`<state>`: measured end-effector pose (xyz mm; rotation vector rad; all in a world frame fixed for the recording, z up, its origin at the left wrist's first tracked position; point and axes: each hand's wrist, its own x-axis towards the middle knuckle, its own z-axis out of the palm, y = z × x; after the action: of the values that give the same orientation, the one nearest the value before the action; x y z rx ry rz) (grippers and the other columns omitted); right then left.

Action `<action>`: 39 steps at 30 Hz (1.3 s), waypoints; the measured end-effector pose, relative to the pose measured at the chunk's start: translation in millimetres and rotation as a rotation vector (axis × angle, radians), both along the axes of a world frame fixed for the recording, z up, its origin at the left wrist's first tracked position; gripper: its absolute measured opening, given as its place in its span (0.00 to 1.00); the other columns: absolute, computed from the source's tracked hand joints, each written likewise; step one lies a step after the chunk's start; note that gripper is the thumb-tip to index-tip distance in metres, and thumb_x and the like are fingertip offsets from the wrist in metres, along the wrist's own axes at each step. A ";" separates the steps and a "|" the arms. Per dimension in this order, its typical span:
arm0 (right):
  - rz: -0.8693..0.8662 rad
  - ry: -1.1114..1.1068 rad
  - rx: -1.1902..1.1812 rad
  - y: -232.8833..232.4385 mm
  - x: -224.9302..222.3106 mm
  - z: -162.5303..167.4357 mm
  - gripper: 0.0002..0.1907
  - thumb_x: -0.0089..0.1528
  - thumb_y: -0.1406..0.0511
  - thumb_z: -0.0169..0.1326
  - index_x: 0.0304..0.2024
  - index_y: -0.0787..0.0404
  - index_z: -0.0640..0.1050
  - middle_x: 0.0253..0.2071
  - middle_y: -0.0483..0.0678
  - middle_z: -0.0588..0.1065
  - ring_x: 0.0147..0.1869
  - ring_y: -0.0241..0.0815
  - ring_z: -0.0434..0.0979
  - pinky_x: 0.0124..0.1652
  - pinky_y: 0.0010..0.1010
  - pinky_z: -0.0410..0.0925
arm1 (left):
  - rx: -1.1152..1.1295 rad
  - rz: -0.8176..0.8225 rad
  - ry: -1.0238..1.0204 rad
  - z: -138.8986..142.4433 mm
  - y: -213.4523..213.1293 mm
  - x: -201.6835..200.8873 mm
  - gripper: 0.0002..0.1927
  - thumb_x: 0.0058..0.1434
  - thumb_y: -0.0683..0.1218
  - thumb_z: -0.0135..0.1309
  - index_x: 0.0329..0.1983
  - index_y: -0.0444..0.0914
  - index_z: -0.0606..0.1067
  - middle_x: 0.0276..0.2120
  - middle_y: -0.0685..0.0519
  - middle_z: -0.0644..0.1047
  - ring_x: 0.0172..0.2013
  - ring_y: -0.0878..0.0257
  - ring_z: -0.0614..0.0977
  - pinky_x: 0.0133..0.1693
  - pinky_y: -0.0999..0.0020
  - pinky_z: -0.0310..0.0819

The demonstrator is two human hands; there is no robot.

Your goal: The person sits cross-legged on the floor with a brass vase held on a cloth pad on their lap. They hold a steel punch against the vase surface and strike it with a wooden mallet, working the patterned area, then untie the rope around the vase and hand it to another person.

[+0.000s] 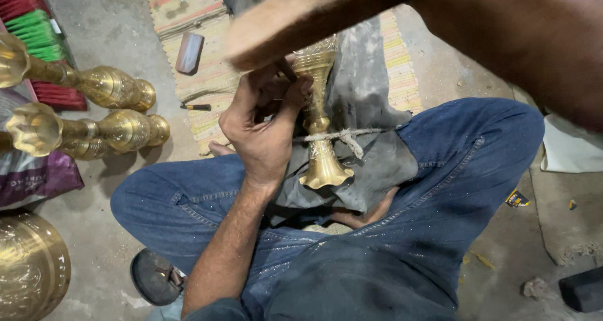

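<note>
A brass lamp stand (321, 164) lies lengthwise on a grey cloth (370, 107) between my crossed legs in blue jeans. A rope (339, 134) is tied around its narrow neck. My left hand (264, 129) grips a thin dark metal tool (286, 70), with its tip set against the upper part of the brass stand. My right arm (402, 7) crosses the top of the view, very close and blurred. Its far end (264, 41) is too smeared to show the hand or anything in it.
Two brass lamp stands (116, 88) (125, 129) lie on the concrete floor at left, near a large round brass piece (28, 264) and a purple bag (38, 176). A striped mat (201, 19) carries a small block (189, 52) and a short tool (196, 107). White cloth (568, 151) lies at right.
</note>
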<state>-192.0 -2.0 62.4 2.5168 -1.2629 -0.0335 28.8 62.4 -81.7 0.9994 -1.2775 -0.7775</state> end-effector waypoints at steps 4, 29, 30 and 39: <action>0.007 0.004 0.005 2.4 3.2 -2.0 0.18 0.67 0.56 0.63 0.49 0.63 0.81 0.29 0.55 0.79 0.27 0.49 0.79 0.27 0.38 0.72 | 0.034 0.032 -0.047 0.3 0.1 0.9 0.17 0.68 0.36 0.66 0.58 0.34 0.75 0.37 0.53 0.84 0.35 0.72 0.85 0.38 0.79 0.80; 0.009 0.029 0.024 -5.1 9.9 6.7 0.19 0.67 0.55 0.64 0.50 0.63 0.81 0.30 0.56 0.79 0.27 0.49 0.79 0.27 0.38 0.73 | 0.053 0.017 0.033 -7.0 0.0 3.4 0.18 0.67 0.33 0.65 0.59 0.32 0.76 0.38 0.52 0.83 0.34 0.71 0.83 0.37 0.80 0.77; 0.014 0.035 0.024 -6.6 11.0 7.2 0.19 0.67 0.55 0.64 0.50 0.63 0.81 0.30 0.56 0.79 0.27 0.49 0.79 0.27 0.38 0.73 | 0.048 0.008 0.072 -6.3 0.3 3.0 0.18 0.68 0.33 0.65 0.59 0.32 0.75 0.38 0.52 0.83 0.36 0.70 0.83 0.39 0.80 0.78; -0.050 -0.311 0.237 -35.9 26.3 -4.9 0.28 0.65 0.50 0.68 0.52 0.66 0.78 0.36 0.59 0.79 0.35 0.57 0.81 0.33 0.46 0.72 | 0.030 0.274 0.382 11.3 15.4 58.0 0.13 0.74 0.37 0.59 0.59 0.32 0.73 0.42 0.48 0.81 0.37 0.62 0.86 0.40 0.67 0.88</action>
<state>-165.7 -37.9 57.5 2.7723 -1.5203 0.2176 86.8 77.8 -70.5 0.9702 -0.7842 -0.7325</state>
